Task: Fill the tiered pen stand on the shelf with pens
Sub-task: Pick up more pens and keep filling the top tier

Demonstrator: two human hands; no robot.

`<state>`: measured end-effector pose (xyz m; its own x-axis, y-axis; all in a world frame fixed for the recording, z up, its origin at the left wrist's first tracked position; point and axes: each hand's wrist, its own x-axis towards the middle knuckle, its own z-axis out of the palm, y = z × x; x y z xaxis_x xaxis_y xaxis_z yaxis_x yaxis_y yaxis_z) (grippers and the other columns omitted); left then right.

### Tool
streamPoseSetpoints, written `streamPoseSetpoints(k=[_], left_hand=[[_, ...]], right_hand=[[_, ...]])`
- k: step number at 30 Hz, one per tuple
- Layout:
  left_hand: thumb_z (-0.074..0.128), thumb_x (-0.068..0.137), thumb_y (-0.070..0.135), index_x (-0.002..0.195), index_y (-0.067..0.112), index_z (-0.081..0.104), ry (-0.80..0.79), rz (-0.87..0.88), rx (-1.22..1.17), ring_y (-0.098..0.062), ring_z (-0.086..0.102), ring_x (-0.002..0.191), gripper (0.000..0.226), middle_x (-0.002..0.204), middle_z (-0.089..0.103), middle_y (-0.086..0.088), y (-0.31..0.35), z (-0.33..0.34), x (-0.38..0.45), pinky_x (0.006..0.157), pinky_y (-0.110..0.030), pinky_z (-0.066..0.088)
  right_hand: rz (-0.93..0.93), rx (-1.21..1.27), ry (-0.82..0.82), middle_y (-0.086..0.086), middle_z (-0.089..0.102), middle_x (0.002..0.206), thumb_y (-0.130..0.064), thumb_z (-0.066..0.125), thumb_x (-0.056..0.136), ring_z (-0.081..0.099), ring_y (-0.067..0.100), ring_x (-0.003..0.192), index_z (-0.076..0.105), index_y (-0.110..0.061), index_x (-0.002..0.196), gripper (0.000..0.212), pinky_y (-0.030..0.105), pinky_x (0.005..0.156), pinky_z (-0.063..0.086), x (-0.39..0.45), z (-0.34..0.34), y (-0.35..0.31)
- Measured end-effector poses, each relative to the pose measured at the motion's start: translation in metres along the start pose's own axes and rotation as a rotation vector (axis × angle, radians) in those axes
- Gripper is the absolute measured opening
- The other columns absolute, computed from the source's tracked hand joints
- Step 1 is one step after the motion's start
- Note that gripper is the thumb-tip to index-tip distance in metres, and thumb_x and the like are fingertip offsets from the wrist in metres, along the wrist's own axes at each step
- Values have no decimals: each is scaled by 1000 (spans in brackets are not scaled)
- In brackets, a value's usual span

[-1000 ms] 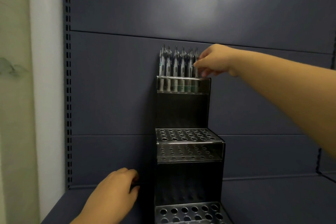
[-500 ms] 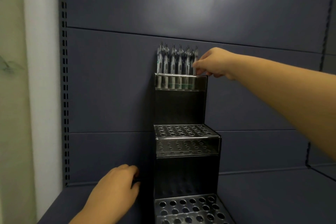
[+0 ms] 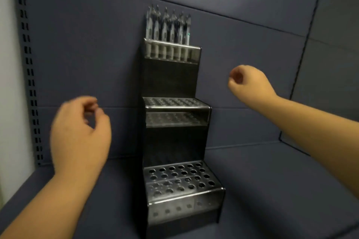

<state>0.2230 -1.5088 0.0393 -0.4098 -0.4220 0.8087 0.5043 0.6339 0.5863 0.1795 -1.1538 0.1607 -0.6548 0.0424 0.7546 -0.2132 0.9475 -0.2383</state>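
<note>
The black tiered pen stand (image 3: pixel 172 79) stands on the shelf against the back panel, in the middle of the view. Several clear pens (image 3: pixel 168 25) stand upright in a row in its top tier. The holes of the middle tier (image 3: pixel 174 102) and the bottom tier (image 3: pixel 179 179) hold nothing. My left hand (image 3: pixel 79 132) hovers left of the stand at middle-tier height, fingers loosely curled, holding nothing. My right hand (image 3: pixel 249 83) hangs in the air right of the stand, below the top tier, loosely curled and holding nothing. Neither hand touches the stand.
The dark blue shelf floor (image 3: pixel 272 190) stretches to both sides of the stand. A slotted metal upright (image 3: pixel 29 64) runs down the left edge, with a pale wall beyond it. A side panel (image 3: pixel 330 64) closes the shelf on the right.
My right hand has let go of the pens at the top tier and dropped down to the right. My left hand has lifted off the stand's left side. The view has tilted downward.
</note>
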Motion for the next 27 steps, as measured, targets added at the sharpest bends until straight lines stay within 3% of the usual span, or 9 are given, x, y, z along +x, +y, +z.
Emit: streamPoseSetpoints(k=[2, 5, 7, 10, 12, 15, 17, 27], left_hand=[[51, 96, 27, 109, 43, 54, 92, 125, -101, -23, 58, 97, 21, 104, 57, 4, 23, -9, 3, 90, -41, 48], [47, 97, 38, 104, 52, 47, 6, 245, -109, -26, 59, 99, 15, 107, 59, -6, 71, -10, 17, 93, -50, 48], [51, 93, 37, 104, 46, 52, -119, 340, -72, -26, 59, 98, 14, 106, 59, -5, 118, -5, 17, 91, -51, 49], [57, 88, 31, 105, 26, 60, -266, 448, -86, -21, 59, 91, 17, 100, 61, 0, 193, 22, -4, 86, -40, 50], [58, 88, 35, 105, 25, 62, -480, 487, -36, -19, 60, 92, 20, 98, 63, 5, 230, 58, -24, 86, -36, 49], [60, 88, 43, 111, 29, 63, -963, 499, 187, -19, 62, 101, 27, 105, 66, 7, 265, 131, -69, 92, -35, 50], [60, 88, 43, 120, 28, 61, -1138, 527, 232, -19, 62, 107, 35, 113, 65, 6, 285, 181, -117, 94, -36, 51], [53, 96, 37, 142, 24, 46, -1336, 587, 203, -23, 57, 114, 48, 136, 53, -1, 409, 360, -281, 93, -43, 52]], right_hand=[[-37, -106, -89, 7, 61, 110, -24, 60, 97, 59, 27, 100, 64, -10, 112, 20, 42, 87, 50, -28, -3, 24], [-14, -198, -183, 5, 59, 118, -27, 61, 97, 59, 25, 108, 62, -11, 119, 27, 38, 90, 50, -62, -15, 58], [30, -229, -216, 5, 58, 122, -29, 61, 97, 58, 25, 111, 61, -12, 123, 31, 39, 92, 50, -77, -29, 81], [94, -268, -246, 6, 57, 126, -28, 61, 97, 57, 26, 112, 61, -13, 127, 34, 37, 91, 48, -98, -61, 120], [135, -289, -257, 5, 56, 126, -28, 60, 96, 56, 26, 111, 61, -14, 127, 34, 35, 87, 45, -114, -82, 148], [239, -273, -264, 6, 56, 125, -29, 60, 95, 56, 27, 109, 61, -14, 124, 32, 40, 91, 49, -138, -110, 190], [305, -266, -267, 6, 56, 126, -29, 61, 96, 56, 27, 110, 60, -14, 125, 33, 40, 93, 49, -158, -133, 226], [526, -498, -401, 11, 51, 131, -31, 62, 96, 54, 32, 114, 54, -13, 133, 42, 42, 96, 49, -225, -254, 430]])
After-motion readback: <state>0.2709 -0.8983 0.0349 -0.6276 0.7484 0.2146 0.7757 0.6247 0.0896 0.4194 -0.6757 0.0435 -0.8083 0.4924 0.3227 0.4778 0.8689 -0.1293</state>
